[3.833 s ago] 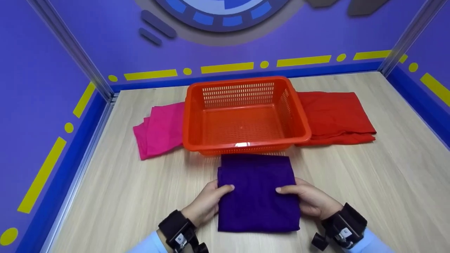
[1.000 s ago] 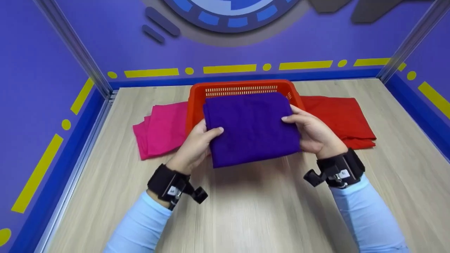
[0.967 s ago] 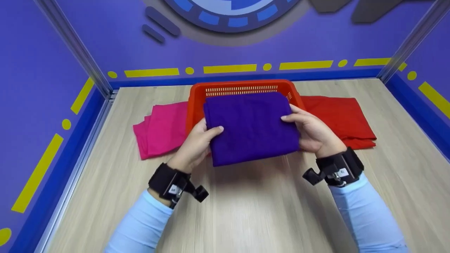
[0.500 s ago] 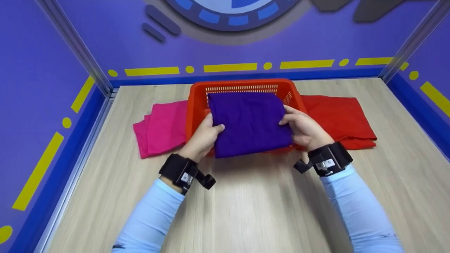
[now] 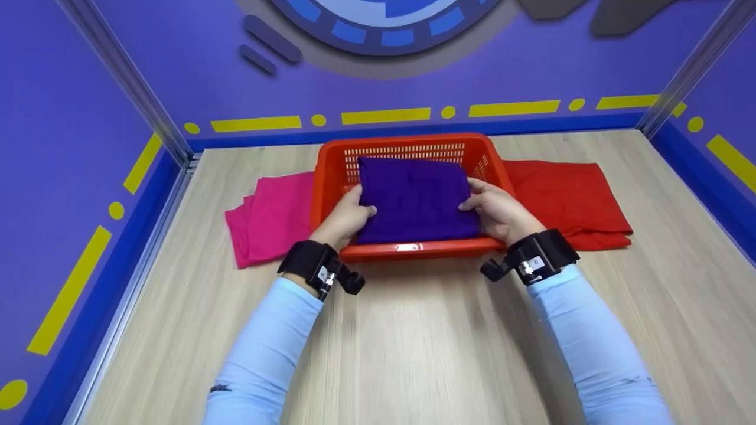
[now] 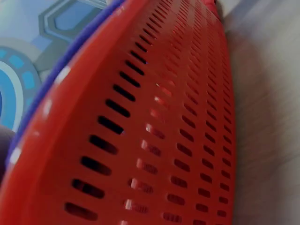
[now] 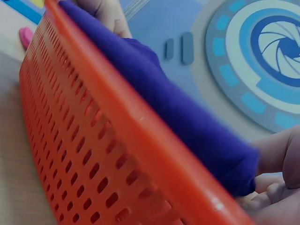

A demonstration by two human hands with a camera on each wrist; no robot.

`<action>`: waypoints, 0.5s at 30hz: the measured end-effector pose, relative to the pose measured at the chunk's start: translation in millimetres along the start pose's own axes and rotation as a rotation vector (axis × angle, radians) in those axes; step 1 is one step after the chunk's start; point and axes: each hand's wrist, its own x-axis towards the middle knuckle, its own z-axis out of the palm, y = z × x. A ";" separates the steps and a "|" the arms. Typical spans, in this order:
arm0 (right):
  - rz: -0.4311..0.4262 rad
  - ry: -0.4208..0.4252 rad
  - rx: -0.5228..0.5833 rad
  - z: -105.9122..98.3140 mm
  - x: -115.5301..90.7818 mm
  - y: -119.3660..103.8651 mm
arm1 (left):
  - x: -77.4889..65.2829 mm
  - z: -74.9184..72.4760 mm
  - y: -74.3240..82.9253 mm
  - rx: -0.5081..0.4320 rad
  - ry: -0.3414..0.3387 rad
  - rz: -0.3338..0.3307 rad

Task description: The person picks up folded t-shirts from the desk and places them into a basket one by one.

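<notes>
A folded purple cloth [image 5: 416,200] lies within the outline of the orange-red plastic basket [image 5: 407,250] in the head view. My left hand [image 5: 345,217] grips its left edge, thumb on top and the other fingers underneath. On the opposite edge my right hand [image 5: 499,209] pinches the cloth the same way. From the right wrist view, the purple cloth [image 7: 164,98] shows just above the basket's front rim, with the right hand [image 7: 279,178] at its near end. The left wrist view is mostly filled by the slotted basket wall [image 6: 140,122], with only a thin purple strip above the rim.
A folded pink cloth [image 5: 277,215] lies on the wooden table [image 5: 407,342] left of the basket. To the right is a folded red cloth [image 5: 564,203], partly behind the basket's side. A purple-blue wall panel [image 5: 378,88] stands close behind.
Both hands have lifted the purple cloth from the table in front and carried it forward over the basket. Most recently it has sunk lower, behind the front rim, and the hands have drawn closer together.
</notes>
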 end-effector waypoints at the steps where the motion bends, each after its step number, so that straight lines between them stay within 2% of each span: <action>1: 0.003 0.002 -0.012 0.6 1.4 0.9 | 0.9 -0.3 -0.7 0.020 0.006 -0.003; 7: -0.003 -0.015 -0.078 3.1 5.8 3.3 | 2.3 -1.5 -2.5 0.082 0.041 -0.004; 15: -0.043 -0.052 -0.079 2.7 5.7 5.2 | 3.1 -0.5 -4.9 0.093 -0.001 -0.010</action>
